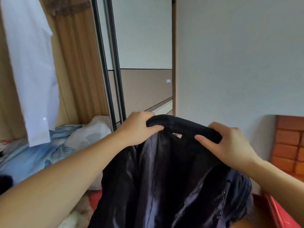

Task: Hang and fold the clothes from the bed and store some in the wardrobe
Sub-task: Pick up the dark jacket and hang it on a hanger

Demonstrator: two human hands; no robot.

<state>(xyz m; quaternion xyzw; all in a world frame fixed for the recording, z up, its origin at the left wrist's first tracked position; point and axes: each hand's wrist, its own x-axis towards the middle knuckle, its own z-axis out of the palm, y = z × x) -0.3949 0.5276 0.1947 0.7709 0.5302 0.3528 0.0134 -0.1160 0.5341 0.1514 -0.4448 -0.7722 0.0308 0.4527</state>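
Head view looks down my two bare forearms to a black jacket (164,170) that I hold up in front of me by its collar. My left hand (138,129) grips the collar's left end, fingers curled over the top of the thick rolled edge and thumb pressed against its near side. My right hand (228,142) grips the right end the same way — thumb on the near face, fingers wrapped behind. The jacket hangs open between my arms with its shiny dark lining facing me, draping down past the bottom of the view.

To the left, a white shirt (31,71) hangs in front of a tan curtain (77,63), above a heap of pale blue and white clothes (54,145) on the bed. Straight ahead stands a sliding wardrobe door (144,46) — dark-framed, grey above and brown below. A red-brown brick-pattern panel (289,143) sits at the right against the pale wall (238,55).
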